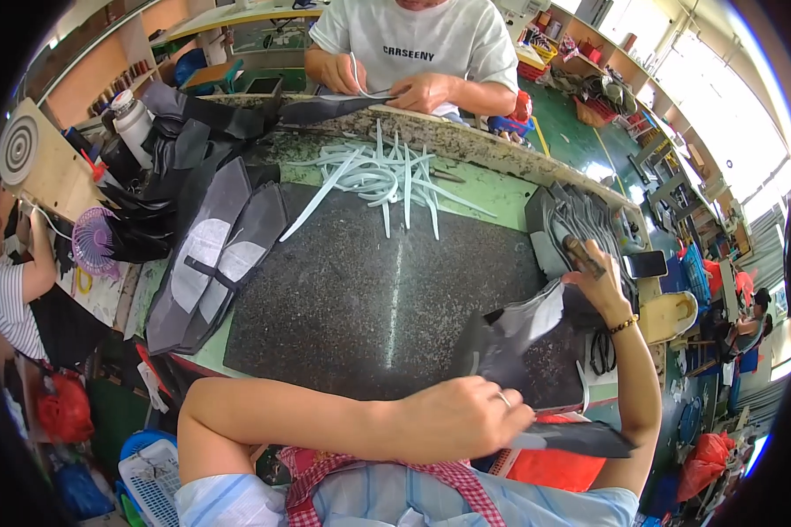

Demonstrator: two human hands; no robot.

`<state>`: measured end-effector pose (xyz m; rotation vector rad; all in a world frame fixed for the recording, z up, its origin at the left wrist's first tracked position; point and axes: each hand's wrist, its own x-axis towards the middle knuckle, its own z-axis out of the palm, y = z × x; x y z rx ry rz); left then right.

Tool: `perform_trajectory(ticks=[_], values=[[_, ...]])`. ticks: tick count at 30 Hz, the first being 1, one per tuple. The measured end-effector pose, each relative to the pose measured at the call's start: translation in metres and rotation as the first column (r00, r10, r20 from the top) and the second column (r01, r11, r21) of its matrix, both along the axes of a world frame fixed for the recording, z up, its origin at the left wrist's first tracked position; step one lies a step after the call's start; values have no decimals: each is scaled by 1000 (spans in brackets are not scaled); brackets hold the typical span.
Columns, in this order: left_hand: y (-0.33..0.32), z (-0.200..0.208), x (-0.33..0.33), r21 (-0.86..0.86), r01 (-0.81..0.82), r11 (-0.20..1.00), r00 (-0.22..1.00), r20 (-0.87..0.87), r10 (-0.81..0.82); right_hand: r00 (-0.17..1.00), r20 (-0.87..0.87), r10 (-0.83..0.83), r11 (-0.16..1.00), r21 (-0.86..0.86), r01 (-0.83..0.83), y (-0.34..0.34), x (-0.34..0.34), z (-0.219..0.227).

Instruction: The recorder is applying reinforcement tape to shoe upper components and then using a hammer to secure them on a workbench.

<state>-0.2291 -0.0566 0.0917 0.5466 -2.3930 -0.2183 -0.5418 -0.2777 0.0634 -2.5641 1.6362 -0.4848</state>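
Note:
My left hand (470, 417), wearing a ring, reaches across my body to the right with its fingers closed. From under it sticks out a dark grey flat piece (580, 437), which it grips. Beyond that hand, a grey and whitish sheet piece (518, 338) is smeared by motion over the mat. My right hand (596, 277), with a beaded bracelet, is at the stack of dark grey pieces (549, 241) on the right. Its fingers are closed about a short brown cylindrical thing (582, 256), whose kind I cannot make out.
A black speckled mat (360, 290) covers the green table. Pale curved strips (387, 180) lie in a heap at its far edge. Dark panels with light patches (215, 255) are piled at left. A phone (645, 263) lies at right. Opposite, a co-worker (413, 61) handles a strip.

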Motion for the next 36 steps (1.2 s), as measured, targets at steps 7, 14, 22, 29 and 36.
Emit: perform_trajectory(ticks=[7, 14, 22, 29, 36], values=[[44, 19, 21, 86, -141, 986, 990, 7, 141, 994, -81, -78, 984, -169, 63, -3, -3, -10], [-14, -100, 69, 577, -441, 687, 891, 188, 414, 894, 350, 280, 921, 163, -353, 89, 86, 41], [-31, -85, 72, 778, -304, 550, 944, 169, 282, 897, 253, 363, 694, 569, -442, 177, 118, -11], [-64, -94, 36, 838, -306, 452, 916, 130, 381, 866, 300, 400, 633, 593, -498, 170, 120, -7], [-53, -108, 32, 523, -337, 783, 930, 57, 363, 847, 377, 374, 733, 440, -519, 141, 107, 5]])
